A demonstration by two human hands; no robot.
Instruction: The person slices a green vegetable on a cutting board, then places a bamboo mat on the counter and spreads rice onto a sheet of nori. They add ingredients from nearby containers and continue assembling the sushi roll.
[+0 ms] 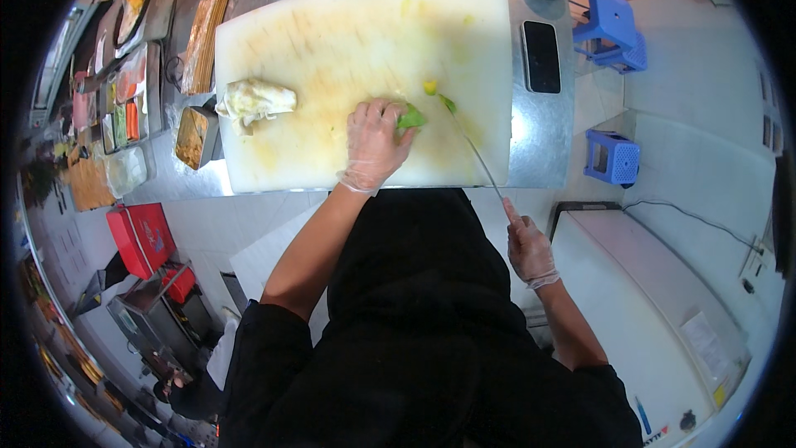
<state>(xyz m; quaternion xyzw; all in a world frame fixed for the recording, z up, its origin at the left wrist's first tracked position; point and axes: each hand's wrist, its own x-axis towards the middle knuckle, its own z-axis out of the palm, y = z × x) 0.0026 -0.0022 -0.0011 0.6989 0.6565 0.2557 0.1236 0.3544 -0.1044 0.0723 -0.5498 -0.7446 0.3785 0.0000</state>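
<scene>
The green vegetable (411,118) lies on the white cutting board (315,58), your gloved left hand (377,141) gripping it with curled fingers. Your right hand (531,250) is closed around the handle of the knife (478,156), its blade over the board, near a yellow piece (430,87). A crumpled cloth (261,101) sits left; a phone (541,57) lies right, on the bench (543,141).

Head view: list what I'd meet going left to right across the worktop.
Brown slatted mat, crumpled whitish cloth, gloved left hand, green leafy piece, small yellow piece, knife, dark-screened phone.
</scene>
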